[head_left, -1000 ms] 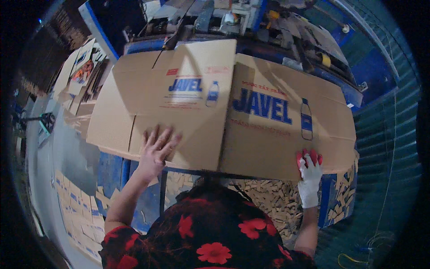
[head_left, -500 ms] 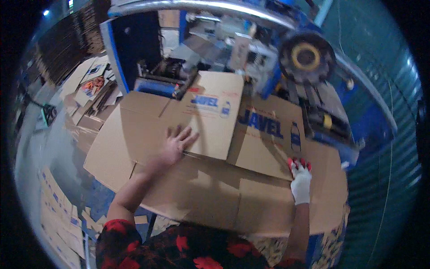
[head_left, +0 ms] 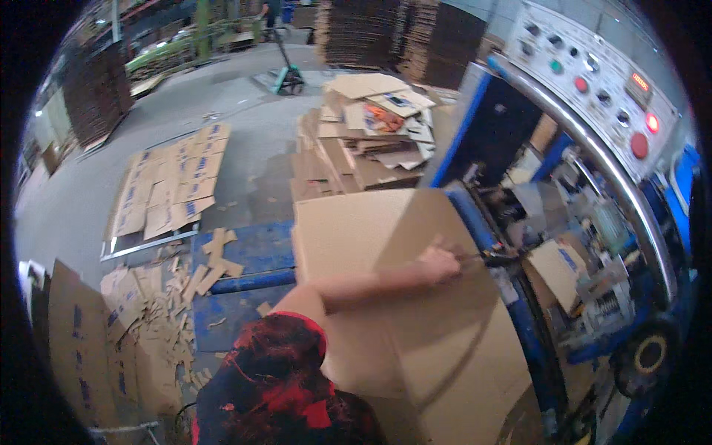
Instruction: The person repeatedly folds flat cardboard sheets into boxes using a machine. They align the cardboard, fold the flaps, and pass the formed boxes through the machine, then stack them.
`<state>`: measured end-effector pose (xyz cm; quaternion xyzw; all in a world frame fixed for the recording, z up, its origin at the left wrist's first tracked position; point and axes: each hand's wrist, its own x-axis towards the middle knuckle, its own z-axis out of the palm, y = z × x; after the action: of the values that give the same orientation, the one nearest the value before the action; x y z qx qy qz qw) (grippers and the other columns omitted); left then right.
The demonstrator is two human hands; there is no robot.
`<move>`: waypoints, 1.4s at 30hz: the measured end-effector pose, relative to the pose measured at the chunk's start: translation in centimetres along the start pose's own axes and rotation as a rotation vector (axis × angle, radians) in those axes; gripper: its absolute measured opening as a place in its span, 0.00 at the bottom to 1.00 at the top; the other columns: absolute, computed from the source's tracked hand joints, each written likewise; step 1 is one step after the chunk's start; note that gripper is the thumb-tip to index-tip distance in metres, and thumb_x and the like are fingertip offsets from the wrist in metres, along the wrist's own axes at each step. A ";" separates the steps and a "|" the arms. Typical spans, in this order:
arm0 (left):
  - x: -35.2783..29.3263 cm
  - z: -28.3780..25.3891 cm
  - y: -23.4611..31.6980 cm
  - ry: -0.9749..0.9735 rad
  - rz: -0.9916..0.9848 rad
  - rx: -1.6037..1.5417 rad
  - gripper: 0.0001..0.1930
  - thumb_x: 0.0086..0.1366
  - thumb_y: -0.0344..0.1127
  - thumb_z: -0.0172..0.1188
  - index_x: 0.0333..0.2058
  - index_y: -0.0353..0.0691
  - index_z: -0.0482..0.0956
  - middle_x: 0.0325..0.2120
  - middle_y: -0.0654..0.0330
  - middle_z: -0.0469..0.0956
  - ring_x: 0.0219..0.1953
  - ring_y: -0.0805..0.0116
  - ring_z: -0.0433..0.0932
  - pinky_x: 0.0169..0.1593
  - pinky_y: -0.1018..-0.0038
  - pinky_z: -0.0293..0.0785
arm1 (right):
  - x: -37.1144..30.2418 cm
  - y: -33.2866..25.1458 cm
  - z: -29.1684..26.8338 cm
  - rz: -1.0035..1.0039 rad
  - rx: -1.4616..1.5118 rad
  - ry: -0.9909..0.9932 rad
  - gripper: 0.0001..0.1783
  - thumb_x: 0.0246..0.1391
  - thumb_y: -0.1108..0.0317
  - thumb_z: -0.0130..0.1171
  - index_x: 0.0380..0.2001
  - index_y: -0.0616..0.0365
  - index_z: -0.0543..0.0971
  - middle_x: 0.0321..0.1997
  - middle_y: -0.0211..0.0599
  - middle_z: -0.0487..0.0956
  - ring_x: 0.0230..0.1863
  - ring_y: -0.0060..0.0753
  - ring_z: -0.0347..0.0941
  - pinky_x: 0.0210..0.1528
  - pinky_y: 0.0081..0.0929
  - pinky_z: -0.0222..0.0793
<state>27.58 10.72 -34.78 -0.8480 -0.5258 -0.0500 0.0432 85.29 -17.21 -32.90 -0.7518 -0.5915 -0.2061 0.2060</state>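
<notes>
My bare left hand (head_left: 440, 263) reaches across a large brown cardboard sheet (head_left: 356, 230) lying on the work surface in front of the machine. Its fingers are smeared by motion near the machine's feed edge, so their grip does not show. Beyond them, a cardboard piece with blue print (head_left: 560, 274) sits tilted among the machine's metal parts. My right hand is out of the picture.
A control panel (head_left: 593, 81) with knobs, buttons and a lit red lamp tops the machine, above a curved metal bar (head_left: 615, 174). Left stand a pile of cardboard pieces (head_left: 352, 152), printed flat sheets (head_left: 174, 178), scattered offcuts (head_left: 159, 330) and a pallet jack (head_left: 289, 74).
The view has swung left. My left hand has left the printed cardboard it was over, and my right hand has gone out of view. A printed piece now shows inside the machine.
</notes>
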 end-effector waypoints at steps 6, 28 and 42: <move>-21.1 -3.8 -15.7 0.220 -0.977 -0.012 0.31 0.58 0.59 0.55 0.49 0.36 0.75 0.48 0.49 0.74 0.53 0.48 0.70 0.57 0.61 0.66 | -20.3 5.1 -8.1 0.173 -0.297 0.088 0.32 0.57 0.50 0.47 0.60 0.57 0.66 0.63 0.47 0.65 0.64 0.54 0.58 0.62 0.51 0.56; -22.2 3.0 -31.7 0.152 -0.710 -0.760 0.26 0.55 0.47 0.67 0.45 0.32 0.76 0.39 0.56 0.79 0.41 0.68 0.74 0.42 0.69 0.69 | -37.3 -10.5 -17.1 1.344 0.998 0.722 0.29 0.52 0.71 0.59 0.57 0.58 0.64 0.46 0.36 0.76 0.42 0.28 0.75 0.42 0.22 0.71; -22.4 -0.3 -32.2 0.386 -0.144 -1.517 0.21 0.65 0.36 0.55 0.55 0.33 0.70 0.53 0.55 0.72 0.56 0.66 0.69 0.60 0.70 0.63 | -31.6 -16.0 -19.0 1.073 1.283 0.729 0.21 0.47 0.79 0.54 0.49 0.65 0.73 0.49 0.39 0.75 0.52 0.35 0.72 0.56 0.35 0.67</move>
<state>-11.19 5.12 -36.70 -0.5861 -0.3848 -0.5446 -0.4603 61.66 -49.71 -33.53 -0.5555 -0.0617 0.0612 0.8270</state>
